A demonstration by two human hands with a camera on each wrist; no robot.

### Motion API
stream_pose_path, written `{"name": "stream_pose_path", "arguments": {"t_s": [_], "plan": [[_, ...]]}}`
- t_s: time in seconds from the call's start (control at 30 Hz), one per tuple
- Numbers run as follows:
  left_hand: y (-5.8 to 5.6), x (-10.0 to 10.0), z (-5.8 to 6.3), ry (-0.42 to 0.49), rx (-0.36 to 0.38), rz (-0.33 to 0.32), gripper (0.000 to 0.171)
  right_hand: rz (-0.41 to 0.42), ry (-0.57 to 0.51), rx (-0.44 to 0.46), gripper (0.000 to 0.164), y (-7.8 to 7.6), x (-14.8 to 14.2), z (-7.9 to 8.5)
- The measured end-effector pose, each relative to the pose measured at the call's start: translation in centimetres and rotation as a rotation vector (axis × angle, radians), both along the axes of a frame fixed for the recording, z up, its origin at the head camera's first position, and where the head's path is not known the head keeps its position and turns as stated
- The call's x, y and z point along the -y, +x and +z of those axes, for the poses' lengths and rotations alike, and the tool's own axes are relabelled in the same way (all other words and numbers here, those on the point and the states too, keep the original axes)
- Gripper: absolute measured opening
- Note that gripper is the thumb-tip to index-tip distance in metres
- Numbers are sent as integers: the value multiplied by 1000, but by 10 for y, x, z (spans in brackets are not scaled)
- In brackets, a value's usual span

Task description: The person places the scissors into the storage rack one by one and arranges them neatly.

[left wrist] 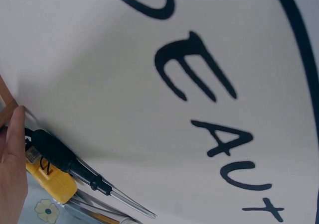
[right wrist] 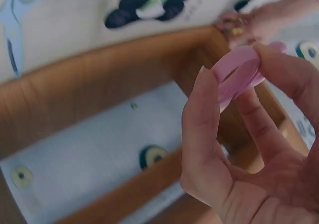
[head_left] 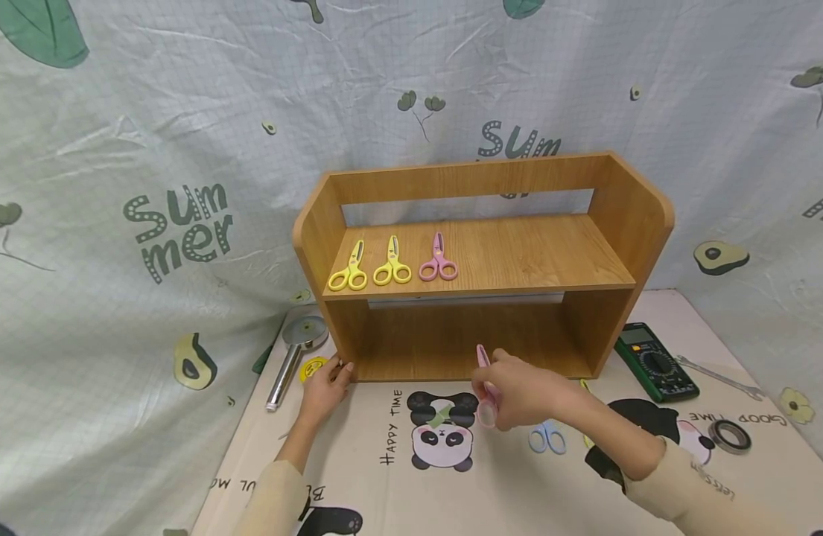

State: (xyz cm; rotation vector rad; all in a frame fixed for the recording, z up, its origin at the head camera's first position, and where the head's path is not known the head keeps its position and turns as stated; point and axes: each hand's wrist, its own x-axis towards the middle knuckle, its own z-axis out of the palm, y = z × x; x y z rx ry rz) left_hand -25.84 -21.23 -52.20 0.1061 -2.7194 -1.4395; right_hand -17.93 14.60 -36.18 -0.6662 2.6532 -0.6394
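My right hand [head_left: 521, 391] holds a pair of pink scissors [right wrist: 239, 67] by the handle loops, thumb and fingers pinching them. The scissors point upward before the lower tier of a two-tier wooden shelf [head_left: 478, 286]. My left hand [head_left: 327, 385] touches the shelf's lower left front corner with its fingertips; in the left wrist view only part of it shows at the left edge. On the upper tier, two yellow scissors [head_left: 392, 262] and one pink pair [head_left: 439, 259] lie in a row. Blue scissors [head_left: 547, 438] lie on the table below my right hand.
A magnifying glass [head_left: 297, 353] and a round yellow item [head_left: 313, 368] lie left of the shelf. A black-handled tool [left wrist: 55, 152] lies beside a yellow object [left wrist: 57, 181]. To the right are a green multimeter [head_left: 655, 362], a wrench [head_left: 719, 377] and a black tape roll [head_left: 729, 437].
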Motion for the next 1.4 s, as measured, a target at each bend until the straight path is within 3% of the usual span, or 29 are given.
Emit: {"name": "stream_pose_path", "arguments": {"t_s": [0.5, 0.67, 0.8, 1.1, 1.4], "plan": [[-2, 0, -1, -9, -1, 2, 49, 76, 35, -52, 31, -12, -9, 83], [-3, 0, 0, -11, -2, 3, 49, 104, 47, -48, 30, -28, -8, 106], [-2, 0, -1, -15, 3, 0, 50, 76, 74, -33, 31, -46, -4, 122], [-2, 0, -1, -3, 4, 1, 50, 34, 147, -32, 28, -82, 11, 147], [1, 1, -2, -17, -17, 8, 47, -95, 136, 83, 29, -107, 13, 150]]}}
